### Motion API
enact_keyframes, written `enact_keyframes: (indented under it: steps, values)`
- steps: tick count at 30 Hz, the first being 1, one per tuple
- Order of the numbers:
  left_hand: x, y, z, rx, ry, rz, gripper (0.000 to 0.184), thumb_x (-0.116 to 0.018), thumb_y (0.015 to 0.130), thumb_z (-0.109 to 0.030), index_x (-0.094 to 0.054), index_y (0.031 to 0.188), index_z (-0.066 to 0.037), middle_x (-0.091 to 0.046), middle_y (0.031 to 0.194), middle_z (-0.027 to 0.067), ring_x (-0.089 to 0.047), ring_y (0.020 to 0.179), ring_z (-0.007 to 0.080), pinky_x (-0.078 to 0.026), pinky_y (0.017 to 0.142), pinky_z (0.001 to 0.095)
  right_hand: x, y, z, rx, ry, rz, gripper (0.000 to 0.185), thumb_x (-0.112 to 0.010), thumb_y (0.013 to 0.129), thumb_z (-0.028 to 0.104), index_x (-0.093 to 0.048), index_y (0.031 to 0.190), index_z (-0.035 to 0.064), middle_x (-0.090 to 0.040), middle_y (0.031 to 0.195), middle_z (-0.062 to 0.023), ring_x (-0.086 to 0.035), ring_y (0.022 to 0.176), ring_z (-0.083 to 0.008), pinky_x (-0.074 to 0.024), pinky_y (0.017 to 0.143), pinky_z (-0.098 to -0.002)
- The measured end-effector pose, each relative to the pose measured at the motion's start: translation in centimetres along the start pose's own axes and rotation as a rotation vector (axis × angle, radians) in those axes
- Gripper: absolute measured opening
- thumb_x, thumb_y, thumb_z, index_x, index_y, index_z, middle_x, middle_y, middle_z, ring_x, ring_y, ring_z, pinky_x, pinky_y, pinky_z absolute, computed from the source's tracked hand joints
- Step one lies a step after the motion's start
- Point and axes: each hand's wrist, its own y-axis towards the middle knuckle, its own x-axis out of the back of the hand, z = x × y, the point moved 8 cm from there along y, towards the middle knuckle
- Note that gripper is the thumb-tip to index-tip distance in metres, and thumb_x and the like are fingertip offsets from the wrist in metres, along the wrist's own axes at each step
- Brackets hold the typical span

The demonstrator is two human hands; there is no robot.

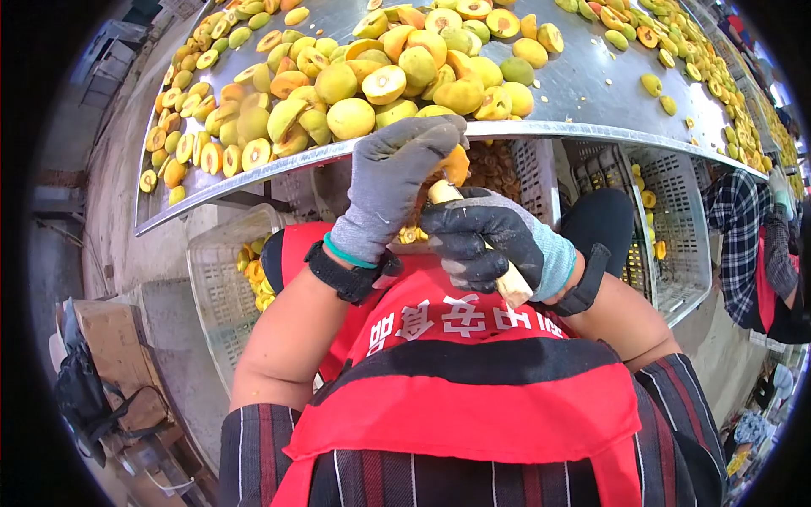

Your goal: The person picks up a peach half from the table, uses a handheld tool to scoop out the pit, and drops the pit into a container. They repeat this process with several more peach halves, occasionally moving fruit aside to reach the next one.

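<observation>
Evidently, tool work on the orange fruit is in hand beside the table; fruit is pinched by the left hand, pale handle clenched by the right hand. Steady counter-pressure is judged necessary.

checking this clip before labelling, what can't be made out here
- Any blade on the pale rod-shaped tool: head view, hidden by fingers and the orange fruit piece.
- Inner side of the white perforated plastic crate at left: head view, behind the left forearm.
- Rest of the plaid-sleeved co-worker: head view, cut off by the dark right edge.
</observation>
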Motion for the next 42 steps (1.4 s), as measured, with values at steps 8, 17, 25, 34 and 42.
enact_keyframes:
  steps: [8,17,25,34,42]
  values:
    - [0.2,-0.6,-0.6,-0.174,-0.062,-0.052,0.022,-0.059,0.085,-0.013,-0.062,0.098,0.005,-0.064,0.087,0.0088,-0.059,0.077,0.012,-0.049,0.07,0.0237,0.2,0.5,-0.5,-0.007,0.153,-0.012,0.012,-0.047,0.09,0.015,-0.048,0.079,0.0105,-0.039,0.054,0.0048,-0.034,0.036,-0.0047,-0.029,0.038,-0.0208]
    - [0.2,0.1,0.6,-0.074,0.153,-0.058,0.031,-0.063,0.082,-0.015,-0.058,0.107,0.001,-0.063,0.096,0.01,-0.062,0.082,0.0171,-0.051,0.072,0.0277,0.5,0.2,1.3,0.186,-0.358,-0.071,0.015,-0.048,0.087,0.01,-0.048,0.072,0.0065,-0.042,0.055,0.0025,-0.04,0.039,-0.0063,-0.034,0.039,-0.0221]
    - [-0.4,-0.4,0.4,-0.101,-0.111,0.024,0.028,-0.057,0.085,-0.018,-0.06,0.102,0.004,-0.064,0.09,0.0108,-0.061,0.078,0.0154,-0.05,0.071,0.0249,0.6,0.1,0.1,0.109,-0.094,-0.081,0.016,-0.051,0.089,0.018,-0.049,0.077,0.0078,-0.039,0.05,0.0044,-0.036,0.034,-0.0061,-0.0303,0.036,-0.0219]
    - [0.3,-0.5,1.8,-0.107,-0.339,-0.132,0.035,-0.049,0.091,-0.023,-0.056,0.102,0.008,-0.062,0.091,0.0181,-0.063,0.079,0.0244,-0.056,0.067,0.0367,0.3,1.0,1.7,0.983,-1.69,-0.415,0.014,-0.056,0.076,0.016,-0.056,0.081,0.0023,-0.058,0.066,-0.0121,-0.059,0.063,-0.0269,-0.0478,0.059,-0.0344]
    - [0.7,-0.6,2.2,-0.052,-0.381,-0.092,0.037,-0.049,0.091,-0.025,-0.054,0.104,0.009,-0.062,0.091,0.0188,-0.063,0.076,0.0262,-0.056,0.067,0.0366,0.1,0.7,2.4,0.627,-1.384,-0.467,0.023,-0.055,0.078,0.021,-0.057,0.084,-0.001,-0.059,0.075,-0.019,-0.059,0.071,-0.033,-0.0482,0.066,-0.0397]
